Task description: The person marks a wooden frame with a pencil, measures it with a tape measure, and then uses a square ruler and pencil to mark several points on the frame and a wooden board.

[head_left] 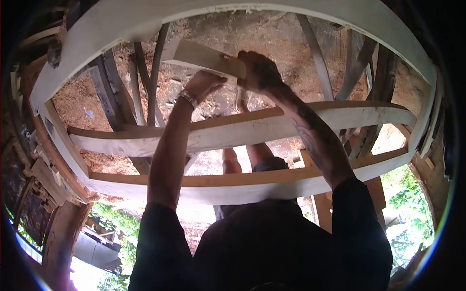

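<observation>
A short, thick wooden board (201, 56) is held up beyond the middle rail of a wooden frame. My right hand (259, 71) is closed around its right end. At the board's near edge is my left hand (208, 83), fingers curled in against the wood; a metal band circles that wrist. What the left fingertips touch underneath is hidden. Below my forearms run the pale, curved middle rail (233, 127) and the near rail (233, 182) of the frame, both apart from the board.
A large curved outer rail (291, 6) arches across the far side. Dark slanting supports (109, 92) stand beneath the frame at left and right. Wood shavings (286, 58) cover the ground. Timber offcuts (51, 179) lie at the left, with greenery (407, 194) beyond at the right.
</observation>
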Demonstrator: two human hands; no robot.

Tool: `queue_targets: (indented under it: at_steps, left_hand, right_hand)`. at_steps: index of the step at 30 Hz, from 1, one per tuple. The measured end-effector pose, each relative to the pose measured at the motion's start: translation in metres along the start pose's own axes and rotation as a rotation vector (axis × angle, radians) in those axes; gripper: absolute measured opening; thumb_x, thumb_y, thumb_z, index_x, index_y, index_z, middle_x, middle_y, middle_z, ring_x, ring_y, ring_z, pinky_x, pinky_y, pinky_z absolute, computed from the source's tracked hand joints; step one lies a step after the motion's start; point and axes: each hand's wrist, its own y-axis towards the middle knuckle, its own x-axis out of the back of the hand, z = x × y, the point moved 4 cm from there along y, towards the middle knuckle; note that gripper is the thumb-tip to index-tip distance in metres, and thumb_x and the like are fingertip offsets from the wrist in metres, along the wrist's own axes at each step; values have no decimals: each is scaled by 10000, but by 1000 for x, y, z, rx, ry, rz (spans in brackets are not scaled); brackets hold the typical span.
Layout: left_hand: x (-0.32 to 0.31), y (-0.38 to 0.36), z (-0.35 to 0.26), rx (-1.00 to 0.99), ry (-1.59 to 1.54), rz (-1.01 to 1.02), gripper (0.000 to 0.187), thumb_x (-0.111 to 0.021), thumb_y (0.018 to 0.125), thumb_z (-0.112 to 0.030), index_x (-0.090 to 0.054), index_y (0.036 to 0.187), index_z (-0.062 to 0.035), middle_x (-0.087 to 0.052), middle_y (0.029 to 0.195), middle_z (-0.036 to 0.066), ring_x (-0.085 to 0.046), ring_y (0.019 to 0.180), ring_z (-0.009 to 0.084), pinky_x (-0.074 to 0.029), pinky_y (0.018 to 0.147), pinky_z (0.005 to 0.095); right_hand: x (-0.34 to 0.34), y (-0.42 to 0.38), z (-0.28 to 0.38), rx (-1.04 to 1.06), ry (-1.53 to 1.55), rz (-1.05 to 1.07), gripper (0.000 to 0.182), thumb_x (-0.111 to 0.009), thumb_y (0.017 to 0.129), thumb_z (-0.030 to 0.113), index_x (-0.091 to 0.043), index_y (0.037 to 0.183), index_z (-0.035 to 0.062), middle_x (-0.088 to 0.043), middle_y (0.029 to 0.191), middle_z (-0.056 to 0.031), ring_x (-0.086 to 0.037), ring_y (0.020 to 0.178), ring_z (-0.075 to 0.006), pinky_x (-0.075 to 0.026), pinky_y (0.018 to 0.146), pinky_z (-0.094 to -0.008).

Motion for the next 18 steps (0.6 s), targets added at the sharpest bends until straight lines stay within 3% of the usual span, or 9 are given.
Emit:
queue_targets:
  at_steps: [3,6,7,10,13,14,15,17,18]
  left_hand:
    - [0,-28,-19,-148,-35,91,463,-754,889,-76,-604,1325,-108,-668,1243,58,-679,1091,187,-572,954,366]
    - [30,-42,-6,-447,867,-32,517,-762,912,-104,-570,1392,-82,-681,1262,83,-691,1106,201,-575,962,338]
    - [40,-57,-1,-470,909,-108,520,-760,911,-125,-571,1393,-82,-664,1286,91,-665,1138,215,-552,982,361]
    - [60,-120,27,-407,800,-281,535,-754,907,-188,-573,1399,-79,-612,1358,116,-586,1234,257,-484,1042,428]
    - [50,-179,54,-297,764,-333,558,-749,903,-252,-574,1404,-77,-560,1430,140,-507,1330,299,-416,1102,496]
    - [39,-193,60,-264,786,-324,568,-747,902,-273,-575,1406,-77,-543,1454,149,-480,1362,313,-393,1122,519]
    - [26,-205,63,-230,822,-304,577,-745,901,-294,-575,1408,-76,-525,1478,157,-454,1394,327,-371,1142,541]
    - [-3,-233,63,-456,1144,-420,599,-741,898,-336,-577,1412,-74,-491,1526,173,-401,1458,356,-325,1183,587]
    - [-17,-255,61,-663,1348,-623,777,-740,902,-366,-407,1564,-130,-304,1660,153,-231,1555,340,-212,1235,597]
  right_hand:
    - [21,-8,13,79,-37,-85,389,-791,717,140,-625,1067,109,-662,997,-112,-692,942,-320,-587,807,-448]
    - [38,-18,23,252,33,-244,394,-798,716,122,-651,1082,115,-672,1017,-87,-710,928,-297,-611,792,-416]
    - [44,-23,28,286,56,-246,394,-798,719,114,-658,1087,116,-676,1030,-84,-714,934,-293,-615,795,-409]
    - [66,-43,53,385,122,-268,389,-793,739,101,-688,1113,113,-698,1084,-95,-723,985,-291,-622,830,-396]
    - [91,-68,96,418,104,-331,380,-788,760,103,-685,1125,92,-698,1067,-125,-721,989,-301,-614,834,-392]
    - [103,-77,116,545,59,-442,391,-818,729,158,-703,1102,134,-714,1045,-65,-724,911,-259,-610,784,-355]
    - [110,-83,127,537,82,-457,393,-816,734,150,-703,1110,127,-713,1041,-74,-723,906,-260,-605,785,-353]
    - [130,-100,152,533,126,-500,398,-812,744,136,-702,1125,113,-711,1031,-91,-722,895,-261,-596,786,-349]
    - [143,-113,171,540,127,-544,414,-810,734,115,-699,1132,104,-702,1020,-114,-718,907,-264,-582,783,-344]
